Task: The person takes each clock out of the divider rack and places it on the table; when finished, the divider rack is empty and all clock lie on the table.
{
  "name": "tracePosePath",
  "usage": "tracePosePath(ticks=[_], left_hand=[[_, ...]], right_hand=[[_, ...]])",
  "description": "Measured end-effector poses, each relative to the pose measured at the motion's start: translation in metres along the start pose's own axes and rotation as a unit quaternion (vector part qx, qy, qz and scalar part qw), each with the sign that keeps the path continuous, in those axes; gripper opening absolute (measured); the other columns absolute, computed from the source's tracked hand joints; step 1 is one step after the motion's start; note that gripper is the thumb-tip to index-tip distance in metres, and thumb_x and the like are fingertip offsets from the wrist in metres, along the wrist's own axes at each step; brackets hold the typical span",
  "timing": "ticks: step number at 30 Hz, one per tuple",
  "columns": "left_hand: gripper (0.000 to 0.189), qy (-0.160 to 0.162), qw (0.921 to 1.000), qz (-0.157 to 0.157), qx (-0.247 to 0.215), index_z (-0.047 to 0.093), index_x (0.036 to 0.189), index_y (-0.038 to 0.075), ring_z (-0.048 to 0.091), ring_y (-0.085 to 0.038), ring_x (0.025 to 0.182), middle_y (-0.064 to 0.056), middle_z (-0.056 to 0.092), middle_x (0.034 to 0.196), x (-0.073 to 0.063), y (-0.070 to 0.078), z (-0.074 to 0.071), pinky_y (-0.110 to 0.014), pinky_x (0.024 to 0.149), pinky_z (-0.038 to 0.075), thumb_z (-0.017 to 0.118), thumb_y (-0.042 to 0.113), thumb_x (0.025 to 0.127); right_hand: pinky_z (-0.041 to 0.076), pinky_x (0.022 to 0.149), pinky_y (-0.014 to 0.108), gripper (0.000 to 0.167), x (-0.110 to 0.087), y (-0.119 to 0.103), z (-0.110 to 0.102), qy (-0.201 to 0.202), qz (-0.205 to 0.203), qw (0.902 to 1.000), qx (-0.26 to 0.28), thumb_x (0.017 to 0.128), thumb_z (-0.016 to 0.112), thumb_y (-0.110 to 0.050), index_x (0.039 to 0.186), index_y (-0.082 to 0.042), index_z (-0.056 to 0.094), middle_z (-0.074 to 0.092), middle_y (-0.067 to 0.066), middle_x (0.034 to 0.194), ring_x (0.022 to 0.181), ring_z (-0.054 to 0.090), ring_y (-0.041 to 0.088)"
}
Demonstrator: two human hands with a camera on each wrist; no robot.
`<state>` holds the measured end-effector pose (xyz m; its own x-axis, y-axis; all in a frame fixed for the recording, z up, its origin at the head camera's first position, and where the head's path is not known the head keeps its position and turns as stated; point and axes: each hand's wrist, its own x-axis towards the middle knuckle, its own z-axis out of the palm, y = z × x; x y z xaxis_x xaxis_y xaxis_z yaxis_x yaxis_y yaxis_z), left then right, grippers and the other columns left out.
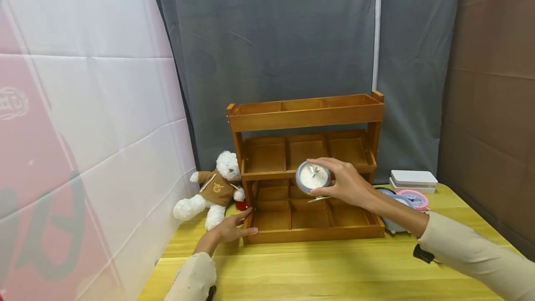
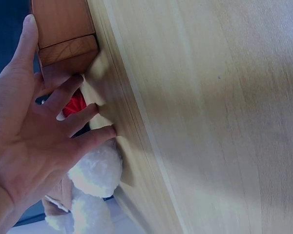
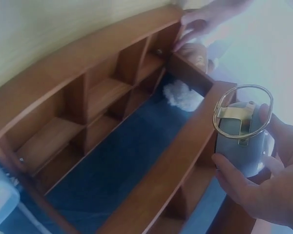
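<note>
My right hand [image 1: 349,182] grips a small round clock [image 1: 312,177] with a grey-blue rim, a white dial and thin hands, in front of the shelf's middle. In the right wrist view the clock [image 3: 239,146] shows its blue-grey body and a gold wire loop on a gold bracket, fingers and thumb around it. My left hand [image 1: 227,230] is spread at the lower left front corner of the brown wooden tiered shelf [image 1: 313,235]. In the left wrist view the left hand [image 2: 44,124] has its thumb along the wood and its other fingers extended beside the corner.
A white teddy bear [image 1: 219,189] in a brown hoodie sits left of the shelf, near a small red thing [image 1: 241,205]. Right of the shelf are a pink clock [image 1: 414,199], a blue-grey clock [image 1: 394,224] and stacked white boxes [image 1: 414,178]. Cloth walls surround the yellow wooden table [image 1: 317,268].
</note>
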<state>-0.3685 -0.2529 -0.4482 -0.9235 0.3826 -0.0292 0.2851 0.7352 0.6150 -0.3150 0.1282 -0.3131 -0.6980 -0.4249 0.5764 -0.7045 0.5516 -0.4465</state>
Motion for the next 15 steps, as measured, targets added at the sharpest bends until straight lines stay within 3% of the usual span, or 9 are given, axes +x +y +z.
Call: tracePosePath(ticks=[10, 15], left_hand=[[0.086, -0.003, 1.0, 0.0, -0.003, 0.036, 0.161, 0.005, 0.047, -0.048, 0.14, -0.033, 0.047, 0.151, 0.001, 0.0, 0.0, -0.06, 0.114, 0.039, 0.077, 0.04, 0.095], [0.086, -0.001, 1.0, -0.003, 0.006, 0.037, 0.162, 0.007, 0.046, -0.047, 0.141, -0.029, 0.047, 0.154, 0.0, 0.0, 0.0, -0.06, 0.113, 0.039, 0.077, 0.043, 0.095]], right_hand=[[0.061, 0.077, 0.032, 0.08, -0.039, 0.017, -0.014, -0.014, 0.009, 0.9998, -0.011, 0.078, 0.093, -0.024, 0.148, -0.012, 0.058, 0.059, 0.018, 0.145, 0.108, 0.069, 0.029], [0.056, 0.068, 0.027, 0.077, -0.06, 0.025, -0.023, -0.019, 0.014, 0.9994, -0.026, 0.079, 0.092, -0.03, 0.147, -0.012, 0.059, 0.06, 0.019, 0.143, 0.086, 0.065, 0.014]])
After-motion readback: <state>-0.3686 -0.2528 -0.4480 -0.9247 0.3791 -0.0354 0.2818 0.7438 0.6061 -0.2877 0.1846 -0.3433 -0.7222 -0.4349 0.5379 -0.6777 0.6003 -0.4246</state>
